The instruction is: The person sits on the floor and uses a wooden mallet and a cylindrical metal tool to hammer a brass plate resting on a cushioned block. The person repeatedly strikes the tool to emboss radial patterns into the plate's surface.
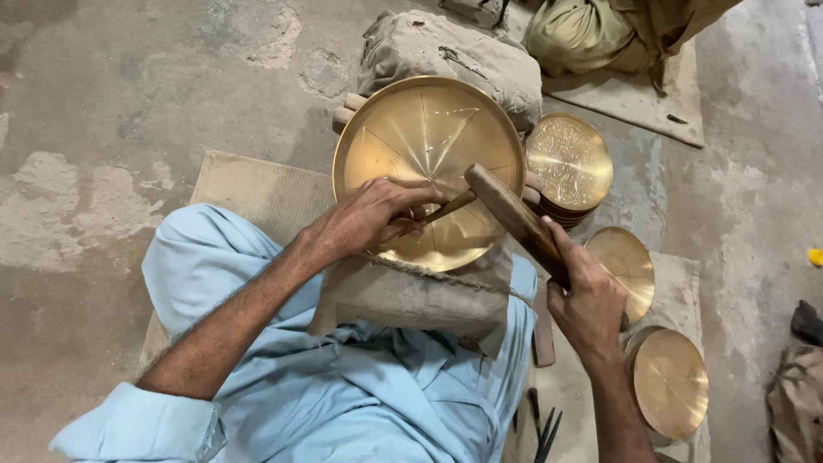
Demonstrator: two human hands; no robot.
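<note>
— Which step is this?
— Chasing lines: left hand (369, 219) pinches a chisel (446, 207) on the brass plate (403, 137) over the lap; right hand (587, 296) grips the wooden mallet (514, 219).
— Next?
— Probably a square strike on the chisel.

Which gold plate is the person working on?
The biggest plate, resting on the cloth pad on the lap. The left hand holds a thin tool on it and the right hand holds a wooden mallet. The smaller plates lie aside.
</note>
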